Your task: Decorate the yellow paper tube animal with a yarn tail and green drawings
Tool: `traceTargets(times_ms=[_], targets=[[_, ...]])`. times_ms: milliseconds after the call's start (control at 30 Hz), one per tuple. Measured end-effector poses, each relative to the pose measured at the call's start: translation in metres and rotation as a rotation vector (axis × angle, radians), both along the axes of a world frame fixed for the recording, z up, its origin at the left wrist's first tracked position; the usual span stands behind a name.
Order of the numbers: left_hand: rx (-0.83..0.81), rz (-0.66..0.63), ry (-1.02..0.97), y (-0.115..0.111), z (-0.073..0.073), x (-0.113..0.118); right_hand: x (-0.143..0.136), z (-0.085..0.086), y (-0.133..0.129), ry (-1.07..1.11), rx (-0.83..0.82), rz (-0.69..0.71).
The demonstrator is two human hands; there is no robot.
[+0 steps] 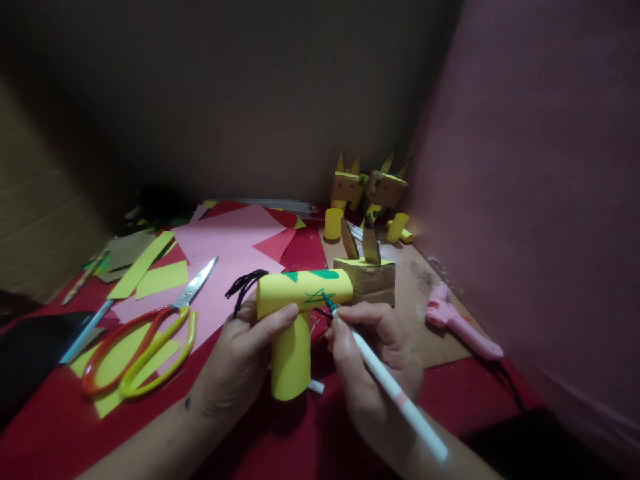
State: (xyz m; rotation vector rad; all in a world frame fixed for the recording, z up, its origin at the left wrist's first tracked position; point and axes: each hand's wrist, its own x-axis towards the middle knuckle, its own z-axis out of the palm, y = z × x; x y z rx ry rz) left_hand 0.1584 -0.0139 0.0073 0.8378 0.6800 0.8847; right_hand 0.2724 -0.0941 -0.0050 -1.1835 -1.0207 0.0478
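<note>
My left hand is closed around a yellow paper-tube animal, thumb resting along its body. The figure has a horizontal tube, a tube leg below, black yarn at its left end and green patches on top. Between the fingers of my right hand is a white marker pen. Its green tip meets the tube's side, where green lines are drawn. Just behind the tube's right end is a cardboard box head with two upright pointed ears; whether the two are joined I cannot tell.
Red-and-yellow-handled scissors lie on pink paper and yellow scraps at left. A pink glue gun rests on a cardboard sheet at right. Two similar figures and short yellow tubes stand farther back, near the wall.
</note>
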Motion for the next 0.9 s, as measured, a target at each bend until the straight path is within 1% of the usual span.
traceTargets(times_ms=[167, 333, 433, 700, 900], targets=[[-0.013, -0.026, -0.016, 0.0003, 0.0015, -0.0004, -0.0024, 0.0036, -0.0015, -0.109, -0.012, -0.002], [0.039, -0.022, -0.001, 0.0010, -0.0042, -0.0026, -0.0021, 0.0060, -0.0002, -0.196, 0.011, 0.056], [0.067, -0.019, -0.003, 0.0023, -0.0067, -0.0022, -0.0024, 0.0067, 0.0001, -0.244, 0.005, 0.051], [0.069, -0.043, 0.026, 0.0018, -0.0034, -0.0027, -0.0035, 0.0080, 0.0015, -0.177, -0.035, 0.052], [0.046, -0.046, 0.032, 0.0009, -0.0038, -0.0045, -0.0022, 0.0089, 0.0000, -0.178, -0.035, 0.062]])
